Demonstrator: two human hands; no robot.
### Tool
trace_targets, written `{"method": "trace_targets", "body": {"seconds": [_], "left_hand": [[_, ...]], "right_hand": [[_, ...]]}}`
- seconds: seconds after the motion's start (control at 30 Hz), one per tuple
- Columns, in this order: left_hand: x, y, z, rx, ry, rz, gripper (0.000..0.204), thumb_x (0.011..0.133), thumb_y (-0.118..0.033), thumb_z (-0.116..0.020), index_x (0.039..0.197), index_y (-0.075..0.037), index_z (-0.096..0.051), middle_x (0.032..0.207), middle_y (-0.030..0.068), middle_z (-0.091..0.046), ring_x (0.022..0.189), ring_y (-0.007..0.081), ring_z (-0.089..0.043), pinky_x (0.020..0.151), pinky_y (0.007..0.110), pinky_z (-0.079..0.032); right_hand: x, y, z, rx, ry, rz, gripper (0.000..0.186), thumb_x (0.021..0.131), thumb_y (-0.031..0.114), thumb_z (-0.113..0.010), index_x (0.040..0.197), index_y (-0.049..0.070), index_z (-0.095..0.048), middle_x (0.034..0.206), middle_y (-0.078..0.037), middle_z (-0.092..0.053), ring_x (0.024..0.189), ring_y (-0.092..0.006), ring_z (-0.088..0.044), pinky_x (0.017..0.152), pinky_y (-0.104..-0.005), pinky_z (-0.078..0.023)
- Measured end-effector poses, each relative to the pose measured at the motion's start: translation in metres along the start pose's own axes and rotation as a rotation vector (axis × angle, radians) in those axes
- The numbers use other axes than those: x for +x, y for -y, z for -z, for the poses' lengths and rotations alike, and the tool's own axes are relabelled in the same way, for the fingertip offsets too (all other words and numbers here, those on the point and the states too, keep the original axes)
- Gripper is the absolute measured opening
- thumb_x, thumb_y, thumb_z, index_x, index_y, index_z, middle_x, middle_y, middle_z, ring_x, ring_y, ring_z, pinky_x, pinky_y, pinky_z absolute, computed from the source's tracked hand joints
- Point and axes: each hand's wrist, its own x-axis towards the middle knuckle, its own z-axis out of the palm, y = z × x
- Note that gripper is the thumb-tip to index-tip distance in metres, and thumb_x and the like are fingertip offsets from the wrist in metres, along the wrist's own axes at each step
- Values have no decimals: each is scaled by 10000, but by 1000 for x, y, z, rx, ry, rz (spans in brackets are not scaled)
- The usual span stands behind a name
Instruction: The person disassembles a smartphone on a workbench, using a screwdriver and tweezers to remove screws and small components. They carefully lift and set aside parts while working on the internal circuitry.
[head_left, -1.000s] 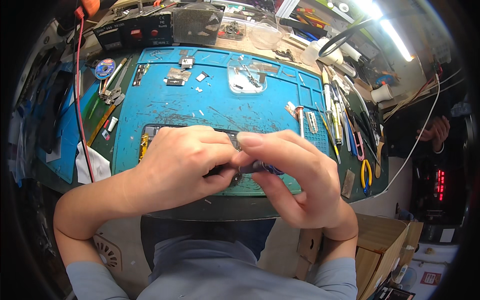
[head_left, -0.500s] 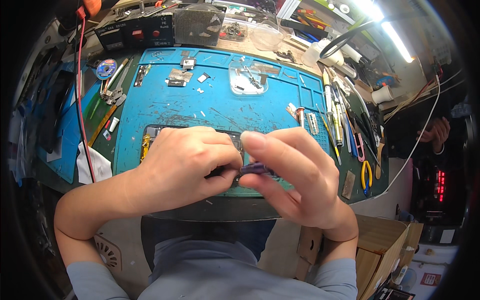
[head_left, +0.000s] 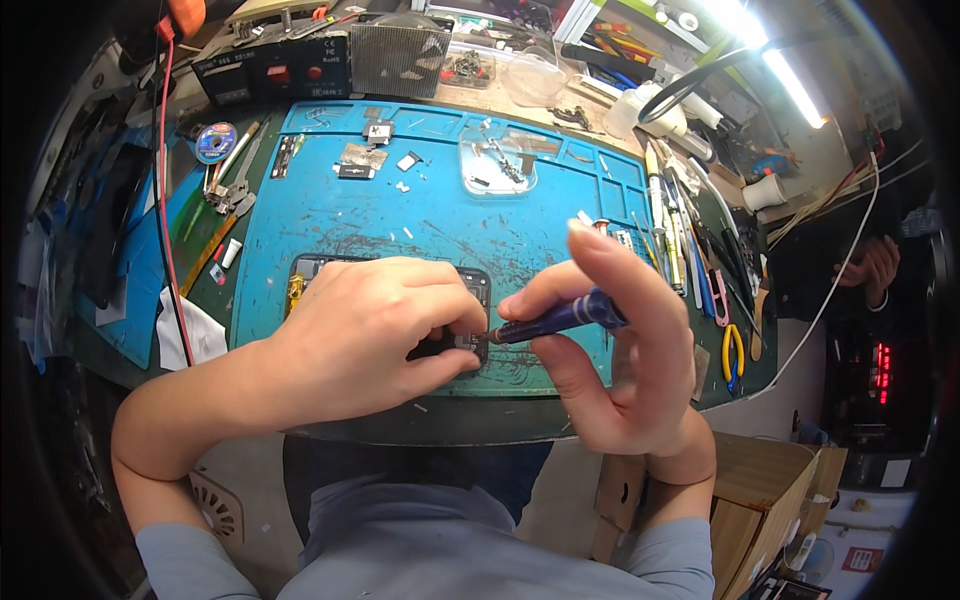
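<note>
The left hand (head_left: 385,315) is lying palm-down across a dark, opened phone (head_left: 478,285), its fingers bending over the near end and its thumb standing a little apart from the forefinger; whether it is gripping the phone cannot be told. The phone is resting on the blue mat (head_left: 275,220), close to the table's (head_left: 480,412) near edge, with a yellow strip (head_left: 296,288) showing at its left end. The right hand (head_left: 635,350) is holding a dark blue screwdriver (head_left: 550,322) between thumb and finger, while another finger is rising clear above the handle. The screwdriver is slanting down to the left, its tip pointing at the phone's right end just beside the left fingers; whether it is touching cannot be told. Farther back, a clear plastic tub (head_left: 470,175) is holding small metal parts, and more little parts (head_left: 362,160) are lying left of it. Yellow-handled pliers (head_left: 733,350) are lying at the right, and a white cloth (head_left: 190,330) is lying at the left.
</note>
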Motion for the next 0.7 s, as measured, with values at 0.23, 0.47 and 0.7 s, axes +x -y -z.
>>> {"method": "trace_targets", "body": {"seconds": [0.23, 0.47, 0.7], "left_hand": [[0, 4, 2, -43, 24, -16, 155, 864, -85, -863, 977, -68, -759, 960, 62, -756, 842, 246, -740, 722, 360, -599], [10, 16, 25, -371, -196, 239, 129, 938, 15, -803, 1066, 4, -815, 1007, 99, -776, 868, 180, -745, 721, 310, -579], [11, 60, 38, 418, -272, 26, 133, 916, -52, -802, 1046, -21, -802, 1055, 140, -778, 993, 333, -754, 886, 411, -601]], "right_hand": [[-5, 3, 6, 17, -35, -42, 809, 1014, -32, -724, 1686, -1, -273, 1138, -219, -722, 1023, -290, -766, 964, -411, -619], [-10, -1, 6, 93, -397, -142, 834, 1076, 87, -706, 1735, 44, -196, 1146, -183, -701, 1054, -260, -741, 1018, -443, -619], [-10, -9, 6, 67, -450, -163, 760, 1067, 33, -697, 1698, 24, -273, 1163, -184, -701, 1081, -256, -738, 1045, -457, -611]]}}
